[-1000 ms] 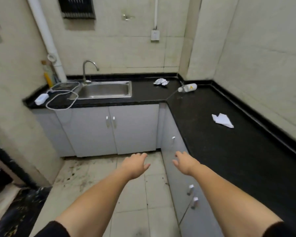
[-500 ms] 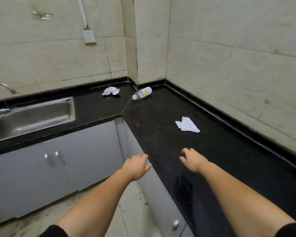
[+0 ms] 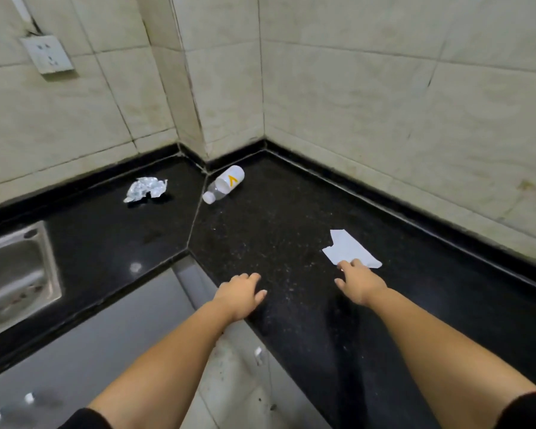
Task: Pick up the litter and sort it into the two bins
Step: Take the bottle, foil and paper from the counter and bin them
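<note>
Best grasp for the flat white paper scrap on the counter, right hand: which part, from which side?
Probably the near edge, coming from the person's side. The paper scrap lies flat on the black counter, so there is nothing to wrap around. The right hand is open with fingertips already at that edge; pinch and lift it there, thumb under, or slide it first.

Black speckled tabletop (image 3: 276, 230); white flat paper (image 3: 348, 250); silver crumpled foil (image 3: 145, 188); clear bottle (image 3: 225, 183) with white cap, white label bearing an orange mark; cream veined wall tiles (image 3: 384, 88); steel-grey sink (image 3: 16, 270).
</note>
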Tool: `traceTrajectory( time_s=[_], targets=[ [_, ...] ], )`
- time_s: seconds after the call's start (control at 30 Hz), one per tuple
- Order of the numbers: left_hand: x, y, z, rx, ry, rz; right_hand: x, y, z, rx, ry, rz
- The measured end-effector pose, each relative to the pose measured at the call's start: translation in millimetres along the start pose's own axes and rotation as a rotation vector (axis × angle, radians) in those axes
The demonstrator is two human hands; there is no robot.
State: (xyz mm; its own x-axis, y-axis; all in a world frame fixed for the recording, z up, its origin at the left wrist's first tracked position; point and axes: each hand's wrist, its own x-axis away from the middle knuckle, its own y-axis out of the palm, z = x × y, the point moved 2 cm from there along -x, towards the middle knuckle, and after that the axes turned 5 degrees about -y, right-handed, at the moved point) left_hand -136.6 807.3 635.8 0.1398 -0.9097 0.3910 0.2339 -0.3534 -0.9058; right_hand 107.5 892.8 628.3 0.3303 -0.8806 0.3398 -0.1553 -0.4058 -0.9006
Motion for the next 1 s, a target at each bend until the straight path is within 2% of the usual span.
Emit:
traceTrajectory(
  time_s=[0.13,0.23,0.53,0.67,0.8,0.93,1.0],
  targets=[
    [-67.3,9.1,9.6,-0.017,0.045,-0.026,-46.7,-1.0,15.3,0.02,0.068,0.088],
    [-103.5,22.9,22.9,-0.041,0.093,-0.007,-71.8,4.6,27.4,0.013,0.117,0.061],
    [-119.5,64.1,18.8,-0.085,0.174,0.347,-109.9,10.8,38.2,0.084,0.165,0.022],
    [-119.4,65.3,17.1,-0.049,0.184,0.326,-123.9,4.6,35.6,0.067,0.197,-0.056],
    [-120.4,63.2,14.1,-0.012,0.225,0.202,-147.0,-10.0,19.0,0.054,0.275,-0.124],
    [-128.3,45.0,-3.1,0.011,0.338,0.178,-170.2,-32.0,-28.5,0.072,0.198,-0.068],
    [-136.2,25.2,-20.3,0.037,0.423,0.088,-180.9,-44.7,-65.9,0.042,0.175,-0.014]
  ],
)
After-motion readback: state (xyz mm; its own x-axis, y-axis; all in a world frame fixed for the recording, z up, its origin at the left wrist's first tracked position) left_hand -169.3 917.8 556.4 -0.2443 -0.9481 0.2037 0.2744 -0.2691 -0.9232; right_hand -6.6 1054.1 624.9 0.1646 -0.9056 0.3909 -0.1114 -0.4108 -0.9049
